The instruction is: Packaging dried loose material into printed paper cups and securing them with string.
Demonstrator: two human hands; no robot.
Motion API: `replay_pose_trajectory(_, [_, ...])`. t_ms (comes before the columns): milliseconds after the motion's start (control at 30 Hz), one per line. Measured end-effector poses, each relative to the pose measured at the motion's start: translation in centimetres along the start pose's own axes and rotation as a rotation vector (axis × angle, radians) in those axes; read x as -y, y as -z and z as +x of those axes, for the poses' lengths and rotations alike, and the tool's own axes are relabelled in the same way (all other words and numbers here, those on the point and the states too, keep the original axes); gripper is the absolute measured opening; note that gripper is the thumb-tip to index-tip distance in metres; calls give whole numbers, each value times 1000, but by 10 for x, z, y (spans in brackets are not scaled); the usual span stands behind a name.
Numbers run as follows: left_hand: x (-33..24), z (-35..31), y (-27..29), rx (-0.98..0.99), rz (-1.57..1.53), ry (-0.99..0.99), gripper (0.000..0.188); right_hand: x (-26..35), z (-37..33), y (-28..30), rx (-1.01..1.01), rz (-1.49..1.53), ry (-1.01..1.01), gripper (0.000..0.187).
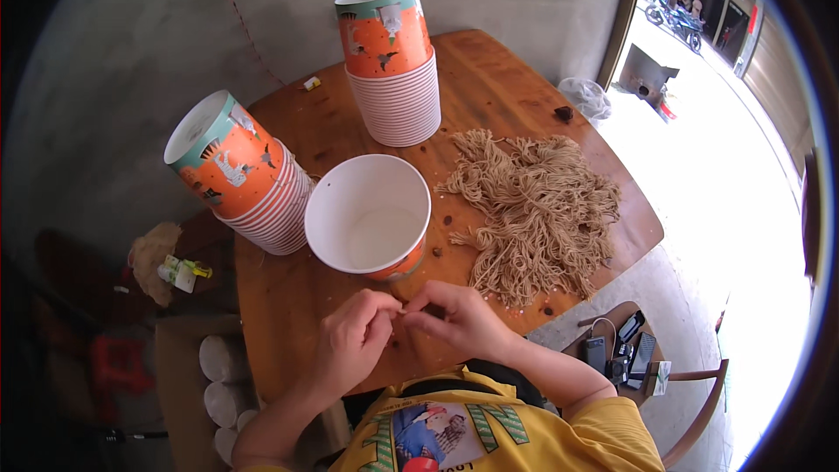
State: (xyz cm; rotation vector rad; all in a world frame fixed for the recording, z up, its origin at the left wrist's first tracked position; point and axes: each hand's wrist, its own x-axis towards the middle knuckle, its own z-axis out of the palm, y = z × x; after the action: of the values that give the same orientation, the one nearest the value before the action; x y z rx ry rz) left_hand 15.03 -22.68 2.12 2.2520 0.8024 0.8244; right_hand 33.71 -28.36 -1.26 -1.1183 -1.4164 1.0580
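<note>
My left hand (354,341) and my right hand (459,319) meet at the fingertips just on my side of the open paper bucket (369,214), which I take as my landmark on the round wooden table (288,297). Both hands are pinched together on something thin between them; it is too small to tell for sure, though it looks like a tan strand.

The bucket stands upright, mouth up, white inside and orange outside. To its right lies a loose heap of tan string pieces (533,210), spread flat over the table and just beside the bucket. Beyond the bucket stands a stack of upturned orange buckets (391,65). To the bucket's left a second stack of the same buckets (240,170) leans tilted, touching it or nearly so. A few dark specks lie on the wood between the bucket and the string.
</note>
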Motion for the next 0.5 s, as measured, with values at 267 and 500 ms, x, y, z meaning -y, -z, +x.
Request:
replay_pose_trajectory(267, [-2, 48, 9, -193, 397, -261, 25, -11, 14, 11, -341, -84, -126, 15])
replay_pose_trajectory(500, [11, 76, 2, 143, 111, 28, 23, -29, 37, 7, -380, -24, -23, 14])
